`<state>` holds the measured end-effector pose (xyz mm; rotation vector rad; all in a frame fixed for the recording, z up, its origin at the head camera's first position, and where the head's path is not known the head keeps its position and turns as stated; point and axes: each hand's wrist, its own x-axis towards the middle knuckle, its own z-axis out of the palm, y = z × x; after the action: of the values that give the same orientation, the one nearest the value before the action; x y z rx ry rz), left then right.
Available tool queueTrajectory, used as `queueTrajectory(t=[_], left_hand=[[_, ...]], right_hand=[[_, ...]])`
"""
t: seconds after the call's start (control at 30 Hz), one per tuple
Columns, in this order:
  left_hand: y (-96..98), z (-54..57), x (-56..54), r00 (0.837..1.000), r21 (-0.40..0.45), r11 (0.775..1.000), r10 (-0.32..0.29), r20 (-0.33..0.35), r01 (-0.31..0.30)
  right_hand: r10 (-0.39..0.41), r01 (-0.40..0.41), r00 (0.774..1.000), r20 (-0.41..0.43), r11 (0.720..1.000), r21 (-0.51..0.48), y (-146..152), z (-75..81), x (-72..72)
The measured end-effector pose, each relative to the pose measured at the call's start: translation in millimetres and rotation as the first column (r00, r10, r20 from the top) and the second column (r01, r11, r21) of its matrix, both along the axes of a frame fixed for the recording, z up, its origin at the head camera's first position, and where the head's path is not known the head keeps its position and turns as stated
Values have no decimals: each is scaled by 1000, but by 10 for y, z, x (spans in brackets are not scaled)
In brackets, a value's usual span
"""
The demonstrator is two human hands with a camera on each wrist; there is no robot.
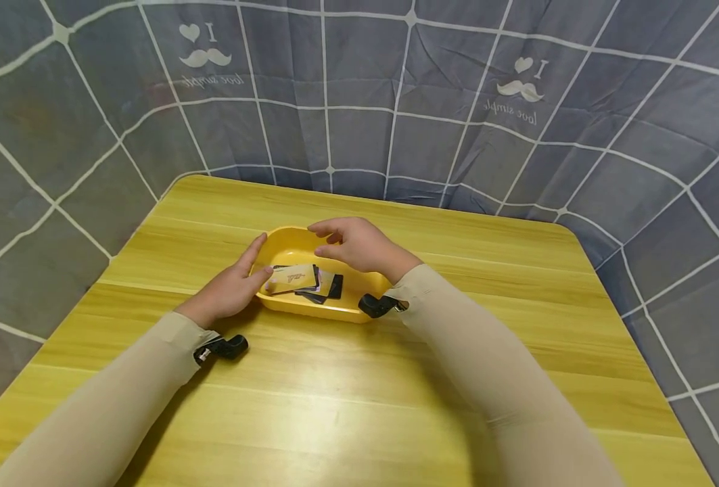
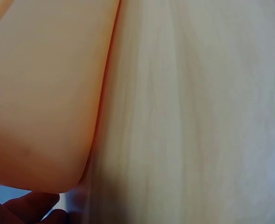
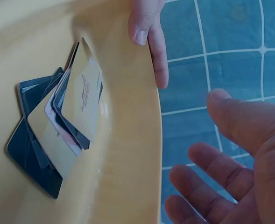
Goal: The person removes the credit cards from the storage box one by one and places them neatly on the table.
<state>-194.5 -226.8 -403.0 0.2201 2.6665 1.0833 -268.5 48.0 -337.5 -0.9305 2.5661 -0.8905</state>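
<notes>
- Yellow plastic tub [image 1: 310, 311], mid-frame in the head view, sits on the wood-grain table [image 1: 310, 399].
- Cards [image 1: 292, 278], several, lie in a loose fanned pile in the tub, toward its left end; top 1 is cream w/ brown print, dark ones stick out at right, nr the tub's front wall.
- L hand [image 1: 230, 291], left of centre, is at the tub's left end: thumb over the rim, fingers along the outside, so it holds the tub wall betw. them. Left wrist view: fingertips at lower left, by the tub's corner; table fills the right side.
- R hand [image 1: 362, 249], just right of centre, hangs over the tub's far right part; thumb & fingers spread apart w/ nothing betw. them, well apart from the cards. Can't tell in the head view if its index fingertip touches the far rim.
- 2 beige sleeves [image 1: 134, 379], from lower left & lower right; 1 black wrist piece [image 1: 228, 347] at each cuff.
- Grey-blue curtain [image 1: 359, 81] w/ white grid lines behind the table; 2 heart-and-moustache prints [image 1: 205, 57], upper left & upper right, lettering mirrored.
</notes>
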Motion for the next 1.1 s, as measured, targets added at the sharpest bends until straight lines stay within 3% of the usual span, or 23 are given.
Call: queueTrajectory(t=[0.27, 0.57, 0.8, 1.1], left_hand=[[-4, -15, -19, 999, 23, 999, 40, -3, -40], [-32, -4, -58, 999, 18, 999, 34, -23, -34], [-29, -12, -55, 999, 15, 999, 30, -24, -30], [-18, -16, -68, 999, 9, 1000, 30, -35, -30]], right_hand=[[81, -78, 990, 120, 997, -27, -149, -96, -185], [116, -124, 985, 126, 990, 61, -256, -286, -374], [134, -150, 977, 167, 985, 87, -260, -407, -412], [126, -167, 948, 292, 979, 120, -274, -488, -473]])
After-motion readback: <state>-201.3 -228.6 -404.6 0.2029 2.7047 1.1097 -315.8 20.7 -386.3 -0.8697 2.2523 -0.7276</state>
